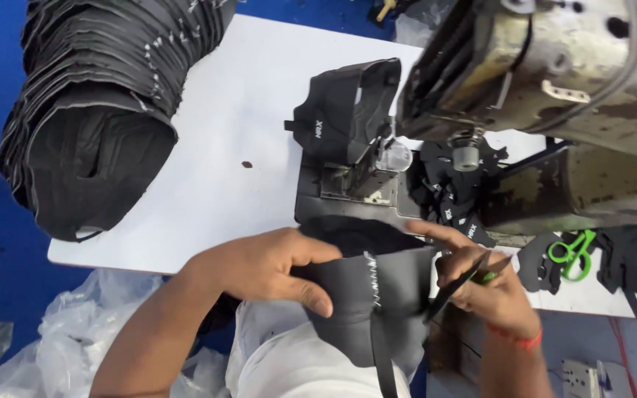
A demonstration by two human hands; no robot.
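**Labels and wrapping around the sewing station**

Not much here. A small black label with pale lettering (pixel 317 130) is sitting on the left side of the dark fabric piece under the sewing machine. More little black tags (pixel 460 214) are piling up just right of the needle. Clear plastic bags (pixel 75 324) are lying crumpled bottom left.

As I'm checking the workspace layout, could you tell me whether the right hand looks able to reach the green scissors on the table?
Probably yes: the green scissors lie uncovered just beyond the right hand, though it already grips a thin dark tool.
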